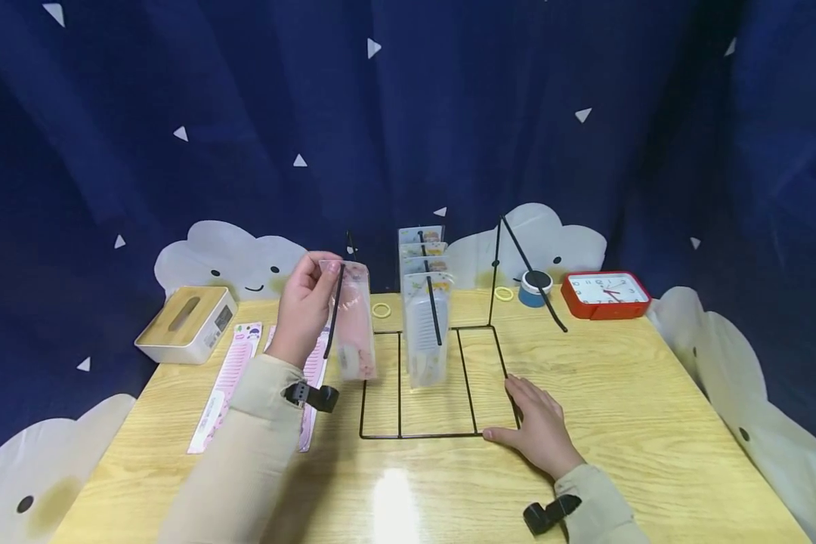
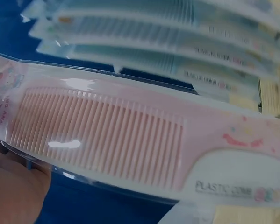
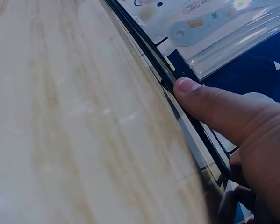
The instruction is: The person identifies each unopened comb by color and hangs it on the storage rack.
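Work status: partly complete, judging from how the packs lie. A black wire rack stands at the centre of the frame on the desk.

Left hand: grip clamped, thumb and fingers pinching the top corner of a pink comb pack, left of frame centre. The rod of the left hook runs in front of this pack and appears to pass through its hanging hole; full seating cannot be confirmed.

Right hand: grip apart, lower right of centre. The thumb touches the front bar of the base and the fingers lie at the side bar, presumably to steady the rack.

Done: several blue comb packs hang in a row on the middle hook.

Remaining, as judged: release of the held pack, then two pink packs lying at left of frame. The right hook carries no pack.
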Demonstrator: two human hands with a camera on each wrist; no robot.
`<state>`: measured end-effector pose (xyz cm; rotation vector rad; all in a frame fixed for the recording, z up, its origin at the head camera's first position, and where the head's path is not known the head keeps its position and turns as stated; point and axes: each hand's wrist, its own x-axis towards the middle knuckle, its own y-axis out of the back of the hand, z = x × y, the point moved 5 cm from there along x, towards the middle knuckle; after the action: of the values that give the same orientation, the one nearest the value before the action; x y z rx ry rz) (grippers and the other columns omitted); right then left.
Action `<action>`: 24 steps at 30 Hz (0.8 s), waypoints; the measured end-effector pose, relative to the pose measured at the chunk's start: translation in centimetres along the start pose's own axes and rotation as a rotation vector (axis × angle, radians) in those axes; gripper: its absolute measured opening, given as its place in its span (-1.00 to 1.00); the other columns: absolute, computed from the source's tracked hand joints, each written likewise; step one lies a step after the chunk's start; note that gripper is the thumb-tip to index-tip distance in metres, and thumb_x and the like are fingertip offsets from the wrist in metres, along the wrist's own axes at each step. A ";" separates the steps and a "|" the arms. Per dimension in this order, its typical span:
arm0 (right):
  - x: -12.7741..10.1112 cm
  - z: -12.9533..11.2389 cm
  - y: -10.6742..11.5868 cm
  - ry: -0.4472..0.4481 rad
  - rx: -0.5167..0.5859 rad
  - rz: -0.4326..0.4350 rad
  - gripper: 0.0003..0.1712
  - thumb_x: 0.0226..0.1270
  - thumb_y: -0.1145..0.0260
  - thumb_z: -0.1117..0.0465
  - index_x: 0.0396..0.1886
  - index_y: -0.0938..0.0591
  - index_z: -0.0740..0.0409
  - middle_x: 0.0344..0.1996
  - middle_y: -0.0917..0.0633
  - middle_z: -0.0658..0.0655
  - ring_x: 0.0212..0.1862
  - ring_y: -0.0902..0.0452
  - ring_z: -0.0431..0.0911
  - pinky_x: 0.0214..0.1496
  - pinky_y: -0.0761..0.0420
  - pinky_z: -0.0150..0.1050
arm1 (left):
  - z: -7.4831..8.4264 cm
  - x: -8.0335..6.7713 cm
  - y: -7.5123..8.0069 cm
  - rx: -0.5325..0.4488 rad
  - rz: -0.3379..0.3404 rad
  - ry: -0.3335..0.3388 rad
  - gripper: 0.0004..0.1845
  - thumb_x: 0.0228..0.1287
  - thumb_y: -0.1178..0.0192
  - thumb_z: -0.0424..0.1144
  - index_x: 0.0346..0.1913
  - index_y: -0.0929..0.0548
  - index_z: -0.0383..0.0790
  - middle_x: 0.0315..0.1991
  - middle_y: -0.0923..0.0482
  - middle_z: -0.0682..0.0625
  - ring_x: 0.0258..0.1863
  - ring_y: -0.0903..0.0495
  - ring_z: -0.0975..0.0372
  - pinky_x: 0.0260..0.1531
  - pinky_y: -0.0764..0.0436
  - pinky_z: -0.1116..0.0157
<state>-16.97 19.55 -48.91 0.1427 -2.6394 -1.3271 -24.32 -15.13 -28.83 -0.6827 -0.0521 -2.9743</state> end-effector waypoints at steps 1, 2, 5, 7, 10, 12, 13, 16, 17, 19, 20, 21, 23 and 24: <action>0.0 0.0 0.0 -0.001 0.002 -0.003 0.22 -0.05 -0.59 -0.27 0.45 -0.35 0.38 0.44 -0.33 0.38 0.48 -0.12 0.30 0.41 0.03 0.26 | -0.2 0.5 0.0 0.002 0.000 0.003 -0.80 0.53 -0.09 -0.26 -0.01 -0.53 -0.37 -0.29 -0.54 0.12 -0.29 -0.47 0.32 -0.25 -0.47 0.41; 0.0 0.0 -0.1 -0.003 0.004 -0.005 0.22 -0.05 -0.58 -0.28 0.45 -0.35 0.37 0.45 -0.32 0.37 0.48 -0.12 0.30 0.41 0.03 0.26 | -0.5 0.9 0.0 0.010 -0.001 0.005 -0.79 0.53 -0.09 -0.24 0.00 -0.53 -0.36 -0.27 -0.54 0.11 -0.28 -0.47 0.31 -0.23 -0.46 0.41; -0.1 0.0 -0.1 -0.002 0.012 -0.006 0.22 -0.05 -0.58 -0.27 0.46 -0.34 0.36 0.45 -0.31 0.37 0.49 -0.11 0.30 0.42 0.04 0.25 | -1.0 2.2 -0.1 0.018 0.001 0.026 -0.77 0.53 -0.09 -0.21 0.01 -0.53 -0.33 -0.24 -0.53 0.09 -0.23 -0.47 0.30 -0.19 -0.46 0.40; -0.1 0.0 -0.2 -0.002 0.011 -0.002 0.22 -0.05 -0.58 -0.28 0.46 -0.34 0.36 0.45 -0.31 0.37 0.49 -0.11 0.29 0.42 0.04 0.25 | -1.3 2.9 -0.1 0.022 0.005 0.046 -0.78 0.53 -0.09 -0.19 0.01 -0.54 -0.29 -0.23 -0.53 0.08 -0.21 -0.47 0.29 -0.17 -0.45 0.40; -0.2 0.1 -0.2 -0.002 0.009 -0.003 0.22 -0.05 -0.58 -0.28 0.46 -0.33 0.36 0.45 -0.31 0.37 0.49 -0.11 0.30 0.42 0.04 0.26 | -1.6 3.8 -0.2 0.034 0.016 0.073 -0.79 0.53 -0.09 -0.17 0.01 -0.55 -0.25 -0.22 -0.53 0.10 -0.20 -0.47 0.30 -0.17 -0.46 0.40; -0.1 0.0 -0.1 -0.003 0.009 -0.005 0.22 -0.05 -0.58 -0.27 0.46 -0.33 0.36 0.46 -0.31 0.37 0.49 -0.11 0.30 0.42 0.04 0.26 | -1.7 4.2 -0.2 0.032 0.024 0.081 -0.78 0.53 -0.09 -0.18 0.02 -0.54 -0.26 -0.21 -0.53 0.10 -0.20 -0.48 0.31 -0.15 -0.47 0.41; -0.1 -0.1 -0.1 -0.003 0.010 -0.006 0.22 -0.05 -0.59 -0.27 0.46 -0.33 0.36 0.46 -0.31 0.37 0.49 -0.11 0.30 0.42 0.04 0.25 | -1.7 4.3 -0.2 0.030 0.028 0.085 -0.78 0.53 -0.09 -0.18 0.02 -0.54 -0.27 -0.20 -0.54 0.11 -0.19 -0.49 0.31 -0.14 -0.48 0.41; 0.0 -0.1 0.0 -0.004 0.009 -0.005 0.22 -0.05 -0.59 -0.26 0.46 -0.33 0.37 0.46 -0.31 0.38 0.49 -0.11 0.30 0.42 0.03 0.25 | -1.7 4.5 -0.2 0.034 0.032 0.094 -0.76 0.52 -0.09 -0.17 0.03 -0.54 -0.27 -0.19 -0.54 0.10 -0.18 -0.49 0.31 -0.11 -0.47 0.40; 0.0 -0.1 0.0 -0.004 0.010 -0.004 0.22 -0.05 -0.59 -0.26 0.46 -0.33 0.37 0.46 -0.31 0.38 0.48 -0.11 0.30 0.42 0.03 0.25 | -1.7 4.5 -0.3 0.038 0.033 0.098 -0.76 0.52 -0.09 -0.16 0.03 -0.54 -0.26 -0.18 -0.54 0.10 -0.18 -0.48 0.30 -0.11 -0.47 0.39; 0.0 -0.1 0.1 -0.006 0.009 -0.003 0.22 -0.05 -0.60 -0.25 0.46 -0.33 0.38 0.45 -0.31 0.38 0.48 -0.11 0.30 0.42 0.03 0.25 | -1.7 4.5 -0.3 0.052 0.032 0.109 -0.76 0.52 -0.10 -0.13 0.03 -0.55 -0.21 -0.16 -0.54 0.10 -0.16 -0.48 0.29 -0.09 -0.47 0.38; 0.0 -0.1 0.1 -0.007 0.009 -0.004 0.22 -0.05 -0.60 -0.24 0.46 -0.33 0.38 0.45 -0.31 0.38 0.48 -0.11 0.31 0.42 0.03 0.25 | -1.7 4.5 -0.3 0.058 0.031 0.112 -0.77 0.51 -0.10 -0.11 0.03 -0.55 -0.19 -0.16 -0.54 0.09 -0.16 -0.47 0.28 -0.09 -0.46 0.38; 0.0 -0.1 0.1 -0.008 0.010 -0.004 0.21 -0.05 -0.60 -0.23 0.46 -0.33 0.38 0.45 -0.31 0.38 0.48 -0.11 0.31 0.42 0.03 0.25 | -1.7 4.5 -0.3 0.060 0.031 0.115 -0.77 0.51 -0.10 -0.11 0.02 -0.55 -0.17 -0.15 -0.53 0.09 -0.15 -0.47 0.28 -0.08 -0.46 0.37; 0.0 -0.1 0.1 -0.009 0.011 -0.006 0.21 -0.04 -0.61 -0.22 0.46 -0.33 0.38 0.45 -0.31 0.38 0.48 -0.11 0.31 0.42 0.03 0.25 | -1.8 4.5 -0.3 0.060 0.029 0.123 -0.80 0.51 -0.10 -0.10 0.00 -0.56 -0.14 -0.15 -0.53 0.09 -0.16 -0.47 0.28 -0.10 -0.46 0.37; 0.0 0.0 0.0 -0.010 0.012 -0.007 0.21 -0.04 -0.61 -0.21 0.46 -0.33 0.38 0.45 -0.31 0.38 0.48 -0.11 0.31 0.42 0.03 0.25 | -1.8 4.5 -0.3 0.054 0.027 0.122 -0.80 0.51 -0.11 -0.11 0.00 -0.56 -0.14 -0.16 -0.53 0.09 -0.16 -0.47 0.28 -0.10 -0.46 0.38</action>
<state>-16.95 19.55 -48.86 0.1478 -2.6574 -1.3181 -29.16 -15.27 -28.48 -0.4910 -0.1134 -2.9689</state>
